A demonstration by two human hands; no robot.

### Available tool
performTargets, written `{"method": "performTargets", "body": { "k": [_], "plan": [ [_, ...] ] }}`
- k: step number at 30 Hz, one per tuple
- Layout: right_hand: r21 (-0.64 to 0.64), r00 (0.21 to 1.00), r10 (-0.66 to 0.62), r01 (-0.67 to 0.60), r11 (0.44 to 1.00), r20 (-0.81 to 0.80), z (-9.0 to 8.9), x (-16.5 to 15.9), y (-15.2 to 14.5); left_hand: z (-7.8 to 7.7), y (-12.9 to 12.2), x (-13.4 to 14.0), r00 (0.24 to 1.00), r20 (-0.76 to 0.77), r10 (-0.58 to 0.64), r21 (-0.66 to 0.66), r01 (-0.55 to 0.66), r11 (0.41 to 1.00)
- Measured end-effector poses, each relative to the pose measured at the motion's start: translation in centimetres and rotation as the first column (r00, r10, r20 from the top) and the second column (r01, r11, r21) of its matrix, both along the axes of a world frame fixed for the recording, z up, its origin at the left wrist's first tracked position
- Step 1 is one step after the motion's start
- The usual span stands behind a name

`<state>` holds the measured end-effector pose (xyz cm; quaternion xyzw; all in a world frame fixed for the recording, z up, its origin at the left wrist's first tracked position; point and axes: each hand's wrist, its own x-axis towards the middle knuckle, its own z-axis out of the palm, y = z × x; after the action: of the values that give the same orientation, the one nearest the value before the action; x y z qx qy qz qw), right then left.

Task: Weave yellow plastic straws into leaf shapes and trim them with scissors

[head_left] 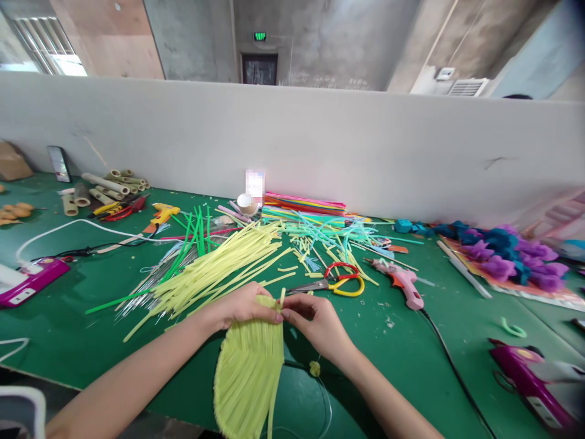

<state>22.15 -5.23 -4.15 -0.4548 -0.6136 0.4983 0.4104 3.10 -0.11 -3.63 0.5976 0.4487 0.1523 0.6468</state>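
Note:
A broad leaf shape (251, 372) made of yellow-green pipe cleaners, set side by side, hangs at the table's near edge. My left hand (251, 306) is closed on its upper end, thumb in front. Close against it, my right hand (313, 317) pinches a short yellow-green pipe cleaner (282, 297) at the leaf's top right edge. Just beyond my hands lies a large pile of loose yellow-green pipe cleaners (219, 262). Red-and-yellow-handled scissors (345, 281) rest right behind my right hand. A thin clear strand with a small yellow-green knot (314, 368) hangs below that hand.
A pink glue gun (402, 281) with a black cord lies to the right, a yellow glue gun (163, 213) at back left. Purple power strips (34, 281) sit at both sides. Bamboo pieces (114, 186), purple-and-teal fuzzy flowers (512, 256) and a low white partition (292, 140) stand farther off.

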Motion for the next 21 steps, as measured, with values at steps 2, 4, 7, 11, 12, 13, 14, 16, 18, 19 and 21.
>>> {"method": "performTargets", "body": {
  "k": [2,4,7,11,12,13,14,16,18,19,21],
  "plan": [
    [-0.005,0.999,-0.026,0.026,1.0,0.024,-0.26,-0.06,0.01,-0.16,0.05,0.03,1.0,0.011,0.018,0.017,-0.018,1.0],
    [0.02,0.996,-0.065,0.064,0.998,0.066,-0.51,-0.12,-0.03,-0.22,0.03,0.06,0.999,0.004,0.034,0.016,-0.034,0.999],
    [0.105,0.988,-0.1,0.088,0.991,0.118,-0.63,-0.22,-0.18,-0.07,-0.06,0.1,1.0,-0.005,0.026,-0.004,-0.026,1.0],
    [0.116,0.992,-0.069,0.056,0.992,0.11,-0.4,-0.16,-0.29,0.26,-0.21,0.16,0.998,-0.024,0.053,0.023,-0.053,0.998],
    [0.099,0.994,-0.065,0.056,0.994,0.088,-0.36,-0.08,-0.24,0.31,-0.25,0.18,0.997,-0.034,0.075,0.03,-0.074,0.997],
    [0.075,0.996,-0.072,0.067,0.995,0.061,-0.35,0.01,-0.16,0.35,-0.28,0.21,0.994,-0.045,0.098,0.03,-0.097,0.995],
    [0.047,0.995,-0.088,0.086,0.995,0.037,-0.37,0.12,-0.05,0.37,-0.31,0.23,0.992,-0.055,0.117,0.021,-0.116,0.993],
    [-0.021,0.993,-0.112,0.112,0.993,0.026,-0.43,0.32,0.22,0.39,-0.35,0.27,0.992,-0.054,0.118,-0.02,-0.119,0.993],
    [-0.115,0.995,-0.095,0.099,0.988,0.037,-0.38,0.41,0.48,0.4,-0.37,0.3,0.994,-0.029,0.104,-0.052,-0.106,0.993],
    [-0.167,0.997,-0.073,0.078,0.983,0.036,-0.28,0.39,0.58,0.4,-0.36,0.3,0.995,-0.018,0.102,-0.055,-0.103,0.993],
    [-0.265,0.999,-0.034,0.036,0.964,0.011,0.1,0.26,0.7,0.44,-0.33,0.3,0.996,-0.014,0.092,-0.042,-0.092,0.995]
  ]
}}
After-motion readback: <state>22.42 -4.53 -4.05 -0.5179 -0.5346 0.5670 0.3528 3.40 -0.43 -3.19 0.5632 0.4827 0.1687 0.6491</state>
